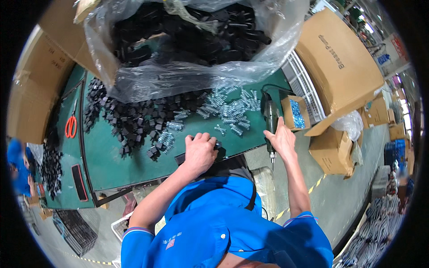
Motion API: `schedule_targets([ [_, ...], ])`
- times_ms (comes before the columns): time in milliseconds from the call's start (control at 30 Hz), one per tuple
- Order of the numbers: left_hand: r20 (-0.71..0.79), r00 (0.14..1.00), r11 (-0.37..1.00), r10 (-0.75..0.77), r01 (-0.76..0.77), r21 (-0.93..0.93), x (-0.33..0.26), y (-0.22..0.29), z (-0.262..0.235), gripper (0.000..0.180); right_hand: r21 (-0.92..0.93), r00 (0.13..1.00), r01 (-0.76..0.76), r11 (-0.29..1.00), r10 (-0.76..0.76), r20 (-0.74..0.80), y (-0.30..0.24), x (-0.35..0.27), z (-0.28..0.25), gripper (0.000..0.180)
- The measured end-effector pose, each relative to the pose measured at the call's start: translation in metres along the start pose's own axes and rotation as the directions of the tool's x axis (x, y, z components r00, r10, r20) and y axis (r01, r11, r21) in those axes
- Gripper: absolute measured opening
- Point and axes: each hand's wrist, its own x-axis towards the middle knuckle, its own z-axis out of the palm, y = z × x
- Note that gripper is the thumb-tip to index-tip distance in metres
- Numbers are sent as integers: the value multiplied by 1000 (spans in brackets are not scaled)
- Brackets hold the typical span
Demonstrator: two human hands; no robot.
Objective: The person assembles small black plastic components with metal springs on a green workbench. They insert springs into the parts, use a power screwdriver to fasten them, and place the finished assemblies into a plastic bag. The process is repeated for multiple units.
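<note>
While knuckled shut over a small black plastic part (217, 144), left hand (199, 152); right hand (282, 139) wrapped around smooth cylindrical screwdriver (270, 119).

A big clear plastic bag (187, 67) of black parts slumps at the counter's (111, 165) far edge. A small open cardboard box (295, 112) of blue pieces stands at the right end, with large brown cartons (339, 62) stacked beyond it and a smaller carton (330, 149) below.

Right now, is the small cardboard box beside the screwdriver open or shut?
Open: the small cardboard box shows blue-silver contents through its top, flaps apart.
</note>
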Motion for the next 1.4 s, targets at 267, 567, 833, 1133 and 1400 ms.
schedule_targets([
  [267, -204, 972, 982, -114, 80, -170, -27, 1, -70, 36, -107, 984, -58, 993, 39, -174, 28, 42, -44, 46],
  [567, -56, 536, 512, -843, 829, 223, -257, -81, -106, 22, -248, 987, -155, 956, 137, -90, 102, 98, -10, 20],
  [833, 157, 172, 218, -972, 910, 352, -342, -90, -85, 34, -139, 979, -52, 989, 22, -205, 123, 93, 1, 17],
  [1133, -460, 838, 950, -293, 201, -239, 58, -153, -149, 16, 874, 923, 24, 485, 325, -206, 155, 58, 6, 7],
  [1400, -160, 863, 855, -479, 500, 140, 193, -387, -115, 32, 977, 959, -127, 170, 271, 78, 113, -86, -2, 18],
])
